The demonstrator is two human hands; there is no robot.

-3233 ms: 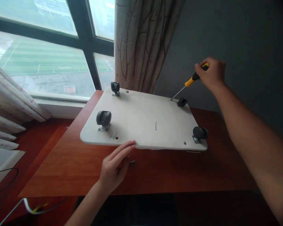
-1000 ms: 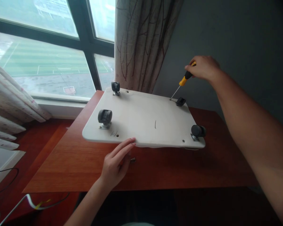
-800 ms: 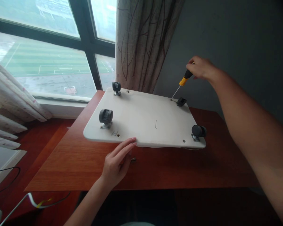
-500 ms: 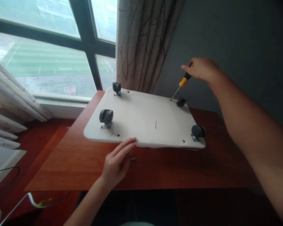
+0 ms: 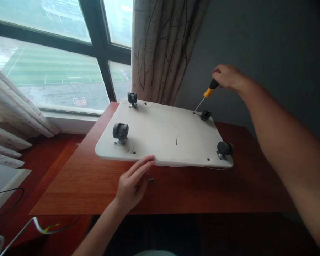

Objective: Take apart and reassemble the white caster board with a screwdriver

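Note:
A white board [image 5: 165, 128] with rounded corners lies caster side up above the wooden table. Black swivel casters stand near its corners, among them the near-left caster [image 5: 120, 131] and the near-right caster [image 5: 225, 148]. My left hand [image 5: 133, 185] grips the board's near edge, two fingertips on top and the thumb partly hidden below. In my right hand [image 5: 226, 76] is a yellow-and-black screwdriver [image 5: 208, 92], held by the handle's top. Its tip meets a screw spot [image 5: 193, 112] at the far edge, beside the tilted far-right caster [image 5: 205, 115]. A small screw [image 5: 151, 180] shows beside my left hand.
The brown table [image 5: 96, 192] extends around the board. Behind stand a patterned curtain [image 5: 160, 49] and a dark grey wall [image 5: 256, 42]. A window is at the left, with another curtain [image 5: 5, 117]. Cables [image 5: 34, 224] hang near the front-left table edge.
My right hand has turned slightly on the screwdriver handle and shifted a little to the right, its fingers now closer over the top. The tip and my left hand stay in place.

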